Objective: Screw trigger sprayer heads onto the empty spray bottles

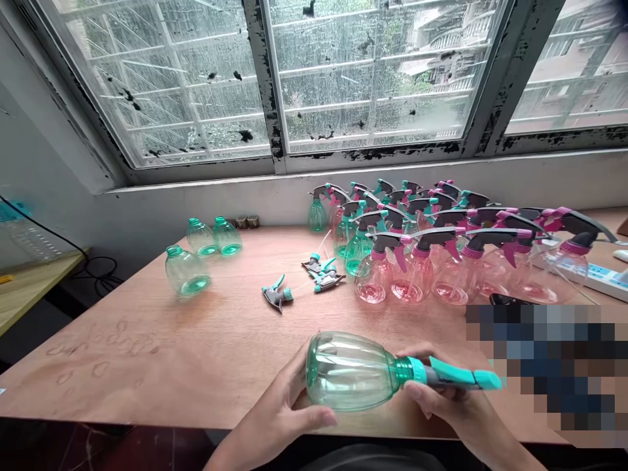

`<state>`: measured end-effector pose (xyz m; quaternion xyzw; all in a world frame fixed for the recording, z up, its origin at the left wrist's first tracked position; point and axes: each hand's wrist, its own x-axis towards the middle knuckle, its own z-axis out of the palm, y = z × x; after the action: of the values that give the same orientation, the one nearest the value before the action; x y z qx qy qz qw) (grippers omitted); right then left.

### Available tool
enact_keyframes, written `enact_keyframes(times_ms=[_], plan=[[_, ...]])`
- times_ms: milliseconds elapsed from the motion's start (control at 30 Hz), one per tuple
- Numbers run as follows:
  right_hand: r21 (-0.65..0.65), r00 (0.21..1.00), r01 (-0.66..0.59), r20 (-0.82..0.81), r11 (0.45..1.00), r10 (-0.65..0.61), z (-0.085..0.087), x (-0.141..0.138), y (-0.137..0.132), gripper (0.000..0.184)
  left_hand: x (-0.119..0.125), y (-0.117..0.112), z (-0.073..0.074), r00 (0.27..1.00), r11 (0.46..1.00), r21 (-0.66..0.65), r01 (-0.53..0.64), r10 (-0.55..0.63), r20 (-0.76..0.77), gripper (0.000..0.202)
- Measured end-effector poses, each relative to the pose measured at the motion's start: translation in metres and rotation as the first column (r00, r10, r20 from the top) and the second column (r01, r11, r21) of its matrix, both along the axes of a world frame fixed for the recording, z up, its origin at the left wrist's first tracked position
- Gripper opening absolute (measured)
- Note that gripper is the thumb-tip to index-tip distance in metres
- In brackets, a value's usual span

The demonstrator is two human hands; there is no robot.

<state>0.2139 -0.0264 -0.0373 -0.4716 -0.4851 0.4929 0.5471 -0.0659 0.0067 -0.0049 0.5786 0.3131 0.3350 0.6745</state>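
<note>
Evidently a spray head was being joined to a bottle. The green bottle (350,373) lay sideways in the air above the near edge of the counter (235,366), its base toward the left hand (284,409) and its neck toward the right hand (446,409). The left fingers cradled the base end, with the thumb along the near side, while the right fingers grasped the grey and turquoise spray head (461,376) close to its collar, which met the ridged neck of the bottle. Whether the thread was fully tight could not be told. The step in hand looked to be screwing that collar down; the next move probably called for a firm left hold and a turn of the right fingers, keeping the collar square so that the thread would not cross. Three headless green bottles (188,271) stood toward the counter's left edge, two of them near the back edge. Toward the middle of the counter lay one loose spray head (278,296), with a small cluster of loose heads (328,278) just beside it, nearer the crowd of bottles. That crowd, pink bottles (373,278) in front and green ones among those behind, all apparently fitted with heads, filled the back right part, near a power strip (598,280) by the right edge.
</note>
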Motion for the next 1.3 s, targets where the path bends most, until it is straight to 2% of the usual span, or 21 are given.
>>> enact_keyframes(times_ms=[167,267,333,400,467,633,767,967,1300], plan=[[0.003,0.989,-0.084,-0.12,0.996,0.084,-0.007,0.003,0.007,0.03,-0.001,-0.001,0.001,0.999,1.0,-0.014,0.027,-0.027,-0.028,0.107],[-0.016,0.985,-0.161,-0.069,0.987,0.16,-0.006,0.003,0.007,0.03,-0.003,-0.001,-0.002,0.999,1.0,-0.024,-0.006,0.005,-0.039,0.122],[-0.048,0.983,-0.181,-0.025,0.982,0.18,-0.003,0.002,0.006,0.032,-0.004,0.0,-0.001,0.999,0.999,-0.019,-0.027,0.027,-0.038,0.118],[-0.068,0.985,-0.175,-0.012,0.982,0.175,0.001,0.0,0.004,0.035,-0.005,0.001,0.001,0.999,1.0,-0.004,0.002,-0.002,-0.035,0.102],[-0.069,0.985,-0.172,-0.026,0.983,0.17,0.005,-0.001,0.003,0.034,-0.004,0.002,0.003,0.999,0.999,0.002,0.042,-0.042,-0.026,0.096],[-0.045,0.986,-0.152,-0.071,0.987,0.148,0.011,-0.001,0.003,0.031,-0.004,0.0,0.0,0.998,0.998,-0.038,0.047,-0.049,-0.045,0.111],[-0.077,0.984,-0.174,-0.042,0.982,0.171,0.009,-0.002,0.004,0.036,-0.007,0.0,-0.004,0.995,0.999,-0.012,0.038,-0.039,-0.095,0.121],[-0.07,0.985,-0.171,-0.036,0.983,0.169,0.009,-0.004,0.004,0.037,-0.007,0.0,-0.003,0.998,0.998,-0.021,0.063,-0.063,-0.031,0.11],[-0.074,0.984,-0.169,-0.073,0.983,0.164,0.006,-0.002,0.005,0.037,-0.008,0.001,-0.004,0.992,0.998,0.007,0.056,-0.055,-0.112,0.123]])
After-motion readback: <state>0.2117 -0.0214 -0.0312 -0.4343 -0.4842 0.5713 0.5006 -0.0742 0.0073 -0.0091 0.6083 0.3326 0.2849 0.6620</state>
